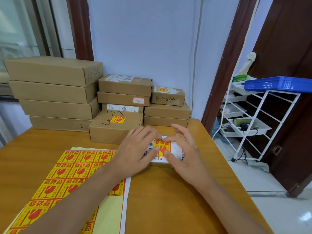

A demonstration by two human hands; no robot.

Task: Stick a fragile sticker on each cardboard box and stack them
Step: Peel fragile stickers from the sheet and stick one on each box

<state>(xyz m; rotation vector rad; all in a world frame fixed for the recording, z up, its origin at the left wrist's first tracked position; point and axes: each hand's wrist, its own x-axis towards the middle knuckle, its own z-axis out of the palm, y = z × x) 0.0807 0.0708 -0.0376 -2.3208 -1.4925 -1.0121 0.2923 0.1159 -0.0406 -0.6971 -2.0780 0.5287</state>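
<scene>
Small box (175, 153) at centre of worktop (168, 200), white shipping label on top. Fragile sticker (162, 148) lies on that label. Left hand (135, 149) and right hand (184, 149) flank it at 9 and 3 o'clock, fingers extended flat, thumbs pressing the sticker's lower edge; neither grip clenched, both pressing. Sticker sheet (67, 174) lies at 8 o'clock, partly under the left forearm. Stickered box (116, 127) sits just beyond the hands at 11 o'clock. Stacked boxes (55, 92) line the wall from 10 to 12 o'clock. White rack (253, 122) with blue basket (276, 83) at 2 o'clock.
</scene>
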